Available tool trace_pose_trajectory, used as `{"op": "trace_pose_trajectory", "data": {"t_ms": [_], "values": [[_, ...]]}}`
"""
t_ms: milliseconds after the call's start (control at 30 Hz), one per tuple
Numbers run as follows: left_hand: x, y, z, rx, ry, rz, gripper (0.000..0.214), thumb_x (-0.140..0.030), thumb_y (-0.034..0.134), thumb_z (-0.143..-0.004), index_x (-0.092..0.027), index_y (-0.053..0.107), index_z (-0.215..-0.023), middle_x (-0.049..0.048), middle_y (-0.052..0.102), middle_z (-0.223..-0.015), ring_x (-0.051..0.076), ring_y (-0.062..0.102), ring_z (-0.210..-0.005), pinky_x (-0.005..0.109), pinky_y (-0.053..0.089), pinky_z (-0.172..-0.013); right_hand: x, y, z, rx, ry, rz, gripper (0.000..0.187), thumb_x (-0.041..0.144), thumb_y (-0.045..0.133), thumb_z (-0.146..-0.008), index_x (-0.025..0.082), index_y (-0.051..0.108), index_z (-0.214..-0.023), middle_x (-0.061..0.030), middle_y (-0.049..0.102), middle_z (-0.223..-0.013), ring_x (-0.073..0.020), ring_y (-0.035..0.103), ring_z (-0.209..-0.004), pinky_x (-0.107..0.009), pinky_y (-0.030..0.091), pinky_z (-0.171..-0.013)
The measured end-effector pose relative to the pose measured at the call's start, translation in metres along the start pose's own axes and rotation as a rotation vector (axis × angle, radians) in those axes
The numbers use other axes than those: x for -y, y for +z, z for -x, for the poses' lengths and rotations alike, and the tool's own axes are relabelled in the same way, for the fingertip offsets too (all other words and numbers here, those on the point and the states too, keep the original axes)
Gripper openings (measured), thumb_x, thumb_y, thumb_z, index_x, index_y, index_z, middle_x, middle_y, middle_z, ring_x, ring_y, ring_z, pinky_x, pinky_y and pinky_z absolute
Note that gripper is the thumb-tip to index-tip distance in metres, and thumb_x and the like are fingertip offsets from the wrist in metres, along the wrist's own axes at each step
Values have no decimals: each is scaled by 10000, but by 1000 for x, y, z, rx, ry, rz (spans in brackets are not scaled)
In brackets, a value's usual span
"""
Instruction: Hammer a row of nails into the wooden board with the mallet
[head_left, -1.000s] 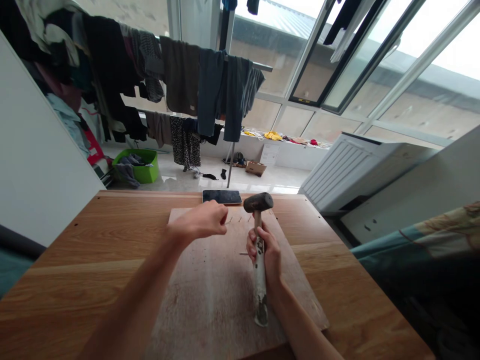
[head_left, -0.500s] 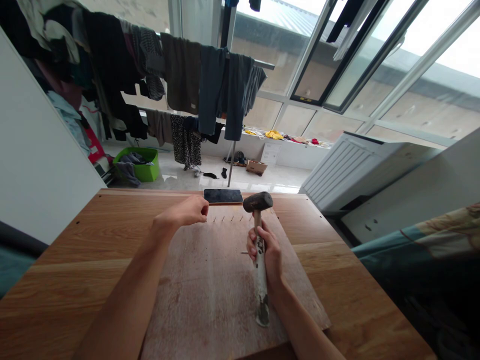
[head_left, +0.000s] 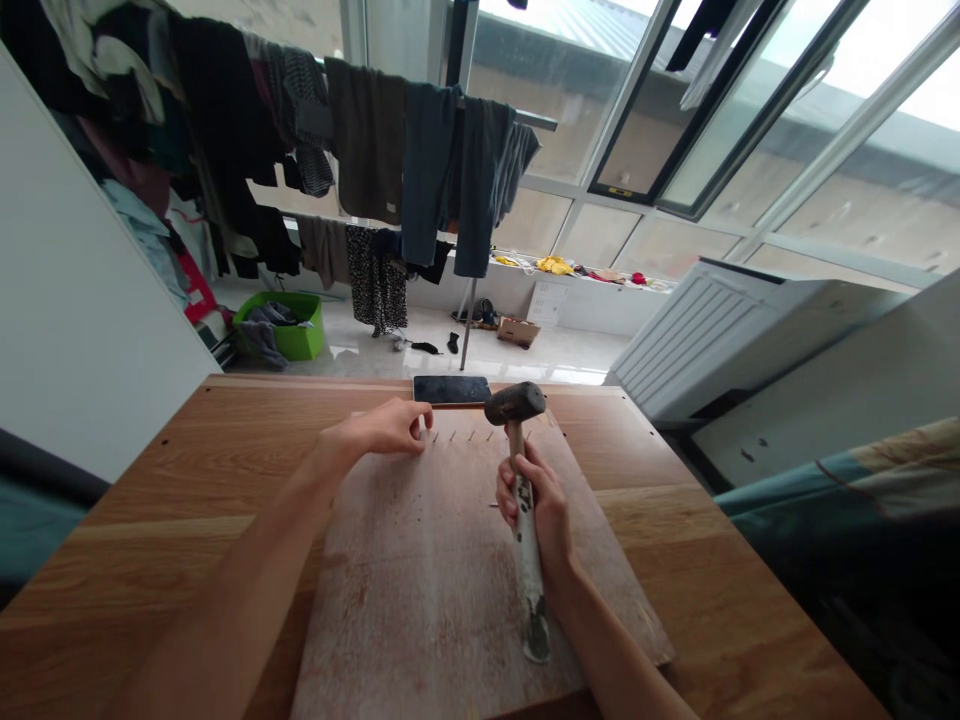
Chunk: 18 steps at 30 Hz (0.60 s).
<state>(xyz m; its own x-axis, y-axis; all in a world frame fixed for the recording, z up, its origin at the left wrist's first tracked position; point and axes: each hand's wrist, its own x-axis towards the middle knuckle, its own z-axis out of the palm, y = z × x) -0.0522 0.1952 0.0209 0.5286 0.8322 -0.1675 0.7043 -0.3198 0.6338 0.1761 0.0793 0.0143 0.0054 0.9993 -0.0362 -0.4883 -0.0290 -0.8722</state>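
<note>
My right hand is wrapped round the pale handle of a hammer, whose dark head hangs just above the far part of a worn wooden board. A short row of nails stands in that board near its far edge. My left hand rests at the left end of the row with its fingertips pinched together; what they hold is too small to make out. A single nail lies flat on the board just left of my right hand.
The board lies on a wooden table. A dark phone lies at the table's far edge. Beyond are a rack of hanging clothes, a green basket, a white radiator-like unit and large windows.
My left hand drew back left from the middle of the nail row to its left end. The hammer stayed almost still; the view tilted slightly.
</note>
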Motion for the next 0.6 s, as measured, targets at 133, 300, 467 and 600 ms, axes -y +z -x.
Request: {"op": "trace_pose_trajectory", "data": {"t_ms": [133, 300, 467, 600], "values": [[14, 16, 16, -164, 102, 107, 226, -299, 664, -729, -190, 621, -923, -21, 607, -743, 145, 575, -675, 237, 434, -613, -1, 2, 2, 22, 4, 33, 153, 332, 627, -861, 207, 601, -944, 68, 523, -652, -46, 406, -350, -140, 342, -283], [18, 31, 33, -377, 207, 94, 109, -280, 583, -845, -180, 627, -842, 4, 608, -816, 135, 563, -714, 247, 448, -673, -5, 5, 4, 54, 24, 80, 281, 336, 638, -860, 195, 631, -1103, 62, 533, -658, -57, 450, -364, -148, 349, -293], [17, 32, 32, -417, 234, 95, 107, -240, 580, -870, -170, 648, -824, 10, 627, -810, 130, 569, -714, 243, 454, -690, -2, 14, 4, 70, 36, 136, 275, 344, 656, -845, 188, 647, -1072, 55, 545, -659, -66, 475, -373, -154, 351, -293], [20, 35, 29, -436, 254, 108, 88, -213, 597, -864, -166, 658, -821, 12, 639, -818, 130, 580, -724, 241, 456, -694, 0, 28, 3, 136, 106, 165, 279, 352, 655, -836, 183, 649, -1057, 55, 551, -648, -64, 466, -363, -153, 351, -286]]}}
